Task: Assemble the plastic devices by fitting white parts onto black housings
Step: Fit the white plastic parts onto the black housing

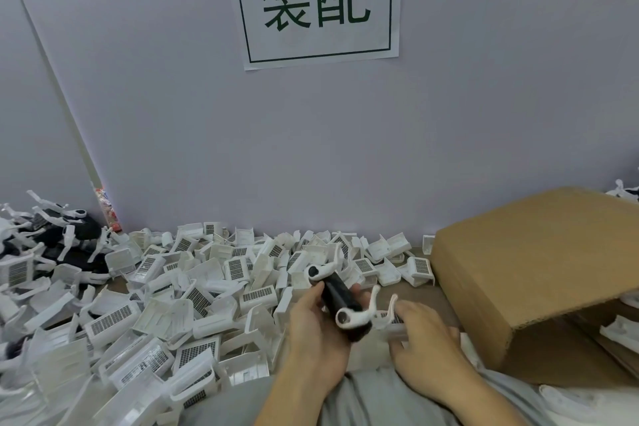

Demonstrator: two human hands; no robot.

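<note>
Grey wall (pixel 173 114) behind has a paper sign (pixel 316 2). On the far left, black and white pieces (pixel 52 239) are piled up. White parts (pixel 193 294) cover the table. The left hand (pixel 318 332) grips a black housing (pixel 340 297). The right hand (pixel 428 339) lies flat, fingers straight, on a half-hidden white part (pixel 389 316). A cardboard box (pixel 539 273) hides the table's right side.

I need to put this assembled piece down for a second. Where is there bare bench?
Bare bench shows only as a narrow strip between the heap of white parts and the cardboard box, just beyond the right hand. Left of the left hand, which holds the black housing, the heap is crowded edge to edge. The far-left pile of assembled units is full too.
</note>
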